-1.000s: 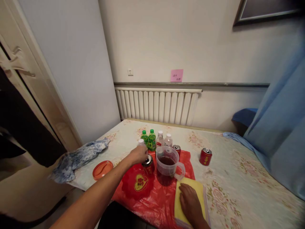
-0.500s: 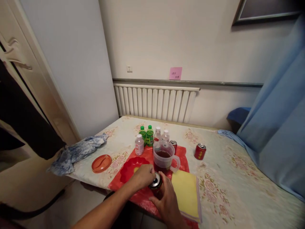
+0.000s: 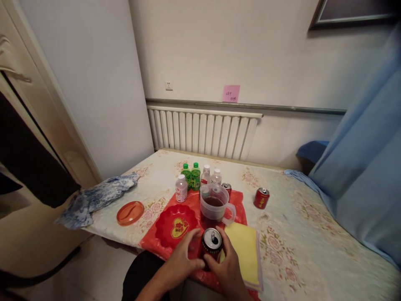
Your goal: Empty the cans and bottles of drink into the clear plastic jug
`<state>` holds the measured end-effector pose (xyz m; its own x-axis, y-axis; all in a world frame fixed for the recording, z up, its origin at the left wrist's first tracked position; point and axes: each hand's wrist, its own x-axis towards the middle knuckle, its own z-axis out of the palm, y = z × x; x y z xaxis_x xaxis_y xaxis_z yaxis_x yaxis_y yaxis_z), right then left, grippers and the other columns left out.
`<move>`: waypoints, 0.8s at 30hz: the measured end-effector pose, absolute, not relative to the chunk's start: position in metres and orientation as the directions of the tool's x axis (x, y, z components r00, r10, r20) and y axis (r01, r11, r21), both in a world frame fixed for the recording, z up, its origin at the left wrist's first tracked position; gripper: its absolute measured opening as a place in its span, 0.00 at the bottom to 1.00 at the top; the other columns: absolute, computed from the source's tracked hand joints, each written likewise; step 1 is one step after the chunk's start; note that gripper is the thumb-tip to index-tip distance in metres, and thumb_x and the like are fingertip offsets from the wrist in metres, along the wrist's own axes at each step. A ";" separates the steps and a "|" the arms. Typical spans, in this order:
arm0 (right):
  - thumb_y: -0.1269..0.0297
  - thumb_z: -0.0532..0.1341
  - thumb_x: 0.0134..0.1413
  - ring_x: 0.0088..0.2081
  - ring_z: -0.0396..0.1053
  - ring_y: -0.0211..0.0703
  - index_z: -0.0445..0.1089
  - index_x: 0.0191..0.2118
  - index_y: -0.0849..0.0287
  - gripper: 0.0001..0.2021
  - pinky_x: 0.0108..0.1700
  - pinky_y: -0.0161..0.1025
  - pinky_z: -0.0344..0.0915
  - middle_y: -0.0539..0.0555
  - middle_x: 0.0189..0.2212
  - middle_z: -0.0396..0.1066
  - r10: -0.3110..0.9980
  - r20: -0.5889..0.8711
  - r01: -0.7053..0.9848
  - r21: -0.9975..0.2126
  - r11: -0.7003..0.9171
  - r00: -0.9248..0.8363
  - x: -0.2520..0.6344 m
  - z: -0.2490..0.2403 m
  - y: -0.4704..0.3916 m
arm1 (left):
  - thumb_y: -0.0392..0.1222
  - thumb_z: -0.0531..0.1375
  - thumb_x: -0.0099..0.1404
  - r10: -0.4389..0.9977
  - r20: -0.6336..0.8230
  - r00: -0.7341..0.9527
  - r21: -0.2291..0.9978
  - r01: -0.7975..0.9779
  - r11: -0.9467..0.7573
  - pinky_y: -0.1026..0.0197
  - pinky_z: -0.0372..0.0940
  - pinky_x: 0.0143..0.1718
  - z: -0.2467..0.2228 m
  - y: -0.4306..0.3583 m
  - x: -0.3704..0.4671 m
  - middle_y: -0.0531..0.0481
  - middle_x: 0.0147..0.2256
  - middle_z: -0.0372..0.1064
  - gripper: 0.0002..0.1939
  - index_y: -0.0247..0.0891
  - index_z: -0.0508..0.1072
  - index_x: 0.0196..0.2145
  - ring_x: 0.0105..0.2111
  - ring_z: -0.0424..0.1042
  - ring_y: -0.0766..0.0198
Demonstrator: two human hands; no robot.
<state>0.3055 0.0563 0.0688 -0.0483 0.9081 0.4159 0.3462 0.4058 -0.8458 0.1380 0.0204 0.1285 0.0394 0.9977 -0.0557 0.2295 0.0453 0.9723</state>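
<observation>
A dark drink can (image 3: 212,239) stands upright close to me; its lid shows a dark mouth hole and a pull tab. My right hand (image 3: 230,265) is closed round the can's right side, thumb across the front. On the other side my left hand (image 3: 183,259) is curved with fingers and thumb apart. A gap shows between its fingers and the can; whether the thumb tip touches the can I cannot tell. Just behind the can is a clear plastic jug (image 3: 214,207) with dark brown liquid. A red scalloped dish (image 3: 163,230) with a yellow heart print sits left of it.
Behind the jug stand green-capped bottles (image 3: 195,177), white-capped bottles (image 3: 181,190) and a red can (image 3: 227,189). Another red can (image 3: 262,198) stands farther right. A yellow cloth (image 3: 244,251) lies right of my hands. An orange lid (image 3: 130,213) and blue-white fabric (image 3: 103,196) lie left.
My left hand has come off the can's lid and moved down to its left side with fingers spread. The can sits slightly farther right in view, still in my right hand.
</observation>
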 end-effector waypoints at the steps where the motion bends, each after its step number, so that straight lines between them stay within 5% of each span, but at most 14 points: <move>1: 0.70 0.64 0.37 0.56 0.69 0.56 0.64 0.58 0.60 0.35 0.57 0.49 0.67 0.60 0.54 0.72 0.914 0.401 0.333 -0.856 0.397 -0.060 0.306 0.070 0.056 | 0.29 0.65 0.45 0.994 -0.061 0.088 0.984 0.175 0.045 0.55 0.62 0.56 0.123 0.016 0.141 0.45 0.59 0.64 0.43 0.44 0.62 0.59 0.58 0.63 0.52; 6: 0.72 0.62 0.36 0.56 0.69 0.54 0.64 0.59 0.59 0.36 0.57 0.48 0.68 0.58 0.54 0.72 0.919 0.374 0.247 -0.885 0.394 -0.126 0.303 0.076 0.051 | 0.27 0.63 0.46 0.991 0.000 0.134 0.999 0.032 -0.004 0.54 0.63 0.57 0.113 0.009 0.155 0.49 0.58 0.67 0.41 0.45 0.64 0.58 0.56 0.67 0.53; 11: 0.73 0.63 0.33 0.54 0.71 0.54 0.65 0.57 0.58 0.37 0.55 0.49 0.69 0.58 0.53 0.73 0.930 0.287 0.115 -0.941 0.319 -0.227 0.306 0.089 0.048 | 0.27 0.64 0.45 0.997 -0.017 0.077 0.997 0.081 0.010 0.55 0.62 0.59 0.103 0.007 0.152 0.49 0.57 0.67 0.41 0.45 0.65 0.58 0.57 0.66 0.53; 14: 0.68 0.64 0.40 0.51 0.73 0.53 0.65 0.57 0.57 0.32 0.52 0.49 0.72 0.59 0.52 0.74 0.935 0.252 0.100 -0.954 0.284 -0.249 0.317 0.098 0.061 | 0.27 0.64 0.44 1.000 -0.025 0.000 0.993 0.114 0.025 0.55 0.59 0.61 0.092 0.005 0.145 0.48 0.59 0.65 0.44 0.44 0.63 0.59 0.60 0.63 0.52; 20: 0.48 0.62 0.49 0.44 0.75 0.54 0.71 0.47 0.60 0.24 0.49 0.50 0.71 0.63 0.44 0.77 0.944 0.254 0.228 -0.952 0.205 0.212 0.359 0.102 0.120 | 0.30 0.62 0.44 0.982 -0.037 -0.186 0.989 0.137 0.063 0.52 0.54 0.64 0.075 0.002 0.127 0.42 0.61 0.62 0.44 0.38 0.59 0.61 0.62 0.59 0.50; 24: 0.42 0.60 0.47 0.46 0.73 0.56 0.71 0.47 0.62 0.29 0.53 0.51 0.66 0.64 0.45 0.76 0.931 0.269 0.324 -0.928 0.183 0.245 0.372 0.102 0.153 | 0.32 0.63 0.44 0.948 -0.007 -0.317 0.979 0.191 0.071 0.49 0.52 0.65 0.072 0.006 0.113 0.40 0.60 0.63 0.44 0.36 0.59 0.60 0.62 0.60 0.48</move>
